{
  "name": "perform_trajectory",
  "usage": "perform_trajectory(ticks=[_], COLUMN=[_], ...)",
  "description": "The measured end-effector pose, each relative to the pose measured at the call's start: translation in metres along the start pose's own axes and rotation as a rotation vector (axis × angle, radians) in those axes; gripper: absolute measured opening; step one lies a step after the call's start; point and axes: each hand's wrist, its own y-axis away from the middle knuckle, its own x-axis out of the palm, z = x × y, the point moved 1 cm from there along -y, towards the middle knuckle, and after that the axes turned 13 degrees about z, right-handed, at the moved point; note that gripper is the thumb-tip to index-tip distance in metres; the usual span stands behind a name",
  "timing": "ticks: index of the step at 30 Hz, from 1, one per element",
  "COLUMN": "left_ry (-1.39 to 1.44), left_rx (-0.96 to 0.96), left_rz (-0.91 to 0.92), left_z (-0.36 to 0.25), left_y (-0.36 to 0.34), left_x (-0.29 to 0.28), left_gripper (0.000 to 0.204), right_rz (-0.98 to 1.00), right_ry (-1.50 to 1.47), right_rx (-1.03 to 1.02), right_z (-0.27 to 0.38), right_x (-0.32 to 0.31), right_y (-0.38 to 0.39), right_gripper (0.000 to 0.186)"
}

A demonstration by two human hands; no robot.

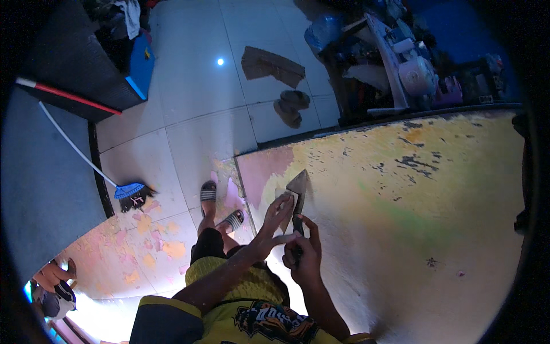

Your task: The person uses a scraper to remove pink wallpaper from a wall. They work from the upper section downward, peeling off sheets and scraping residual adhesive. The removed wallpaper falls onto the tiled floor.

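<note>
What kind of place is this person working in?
Probably a workshop or storeroom being repainted: a scraper pressed on a yellow wall with peeling paint, paint flakes on the tiled floor, a broom, and piled clutter.

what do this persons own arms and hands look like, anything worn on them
Both forearms are bare from the lower edge up to the left hand and the right hand: no gloves and no watch or bracelet that shows. Any rings are too small to tell. At the lower edge, a short dark sleeve with a yellow trim covers the left upper arm, part of a yellow printed shirt.
</note>
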Motion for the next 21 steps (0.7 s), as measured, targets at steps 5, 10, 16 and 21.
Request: perform_trajectory(ticks=[5, 10, 16, 21], left_ry=[-0.621, -0.823, -0.623, -0.637], left_rx=[0.133, 0.185, 0.386, 0.346], left_rz=[0.301, 0.236, -0.077, -0.138], left_z=[-0.005, 0.0, 0.013, 0.012], left_y=[0.001, -0.016, -0.051, -0.051], left_x=[-0.041, -0.043, -0.018, -0.016], left_gripper=[0.105, 0.094, 0.086, 0.088], right_rz=[-0.04, -0.08, -0.088, 0.062], right_ry=[-0.09, -0.162, 0.057, 0.061], right_rx=[0.169, 0.242, 0.21, 0.14], right_z=[0.028, 0.055, 0.073, 0.083], right_x=[0.012, 0.03, 0.049, 0.048], right_y=[0.003, 0.003, -0.001, 0.0], right_gripper=[0.041, 0.041, 0.049, 0.056])
